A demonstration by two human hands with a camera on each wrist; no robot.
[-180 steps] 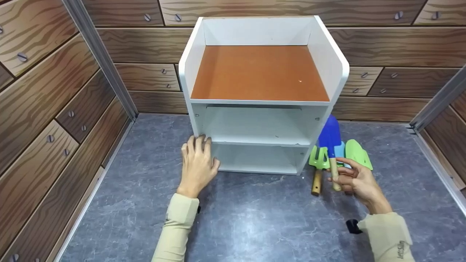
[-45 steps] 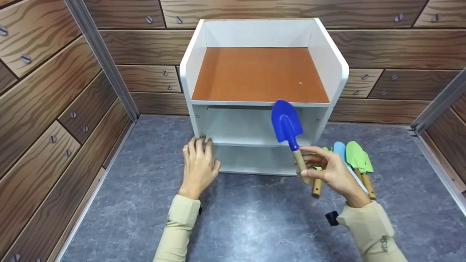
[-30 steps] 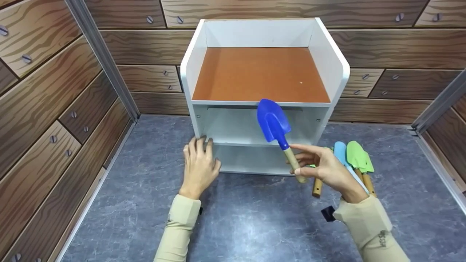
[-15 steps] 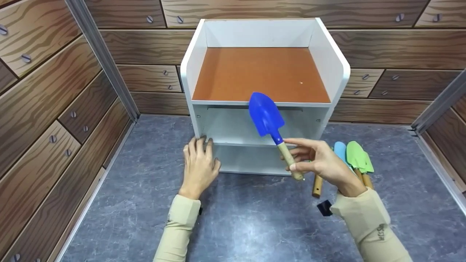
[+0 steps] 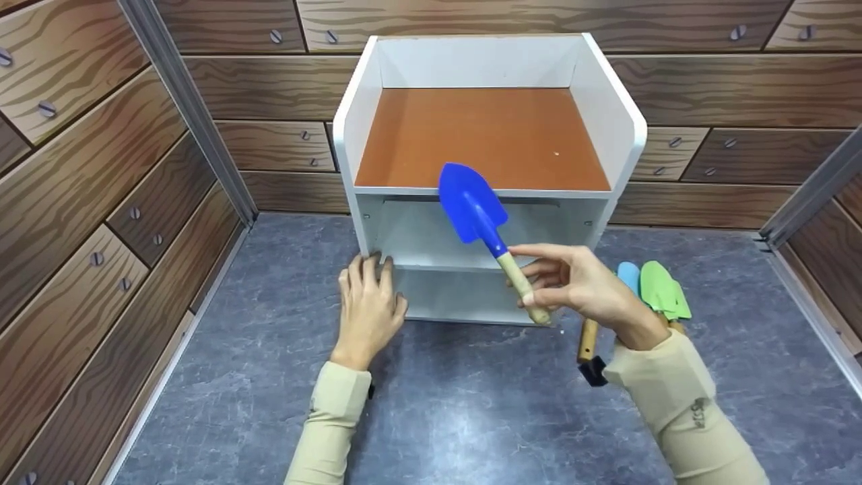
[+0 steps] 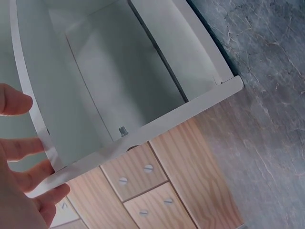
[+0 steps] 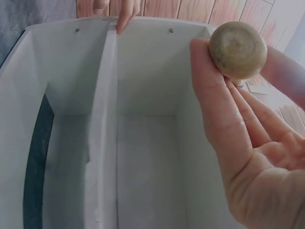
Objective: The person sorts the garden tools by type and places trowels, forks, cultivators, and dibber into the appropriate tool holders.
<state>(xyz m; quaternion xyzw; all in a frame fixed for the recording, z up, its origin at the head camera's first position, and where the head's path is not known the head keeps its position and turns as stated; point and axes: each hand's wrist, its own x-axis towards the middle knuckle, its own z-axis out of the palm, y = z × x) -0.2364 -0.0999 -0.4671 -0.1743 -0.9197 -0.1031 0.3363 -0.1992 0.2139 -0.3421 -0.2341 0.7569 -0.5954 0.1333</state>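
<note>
My right hand (image 5: 582,286) pinches a small garden trowel by its pale wooden handle (image 5: 517,279), between thumb and fingers. Its blue blade (image 5: 469,202) points up and to the left, overlapping the front of the white shelf unit (image 5: 623,141) in the head view. The right wrist view shows the round handle end (image 7: 238,50) at the fingertips. My left hand (image 5: 367,310) rests its fingers on the unit's left front edge, where the middle shelf (image 5: 465,269) meets the side. In the left wrist view, the fingers (image 6: 35,176) lie against that white edge, with the thumb apart from them.
Right of the unit lie a green trowel (image 5: 656,279), a light blue tool (image 5: 628,275) and a tool with a wooden handle (image 5: 587,340), partly behind my right hand and sleeve. Wood-patterned walls (image 5: 714,87) surround the grey floor (image 5: 236,384). The unit's top is orange-brown (image 5: 478,135).
My right hand has lifted the blue trowel from among the tools on the right and brought it left and up before the unit. My left hand has stayed at the left edge.
</note>
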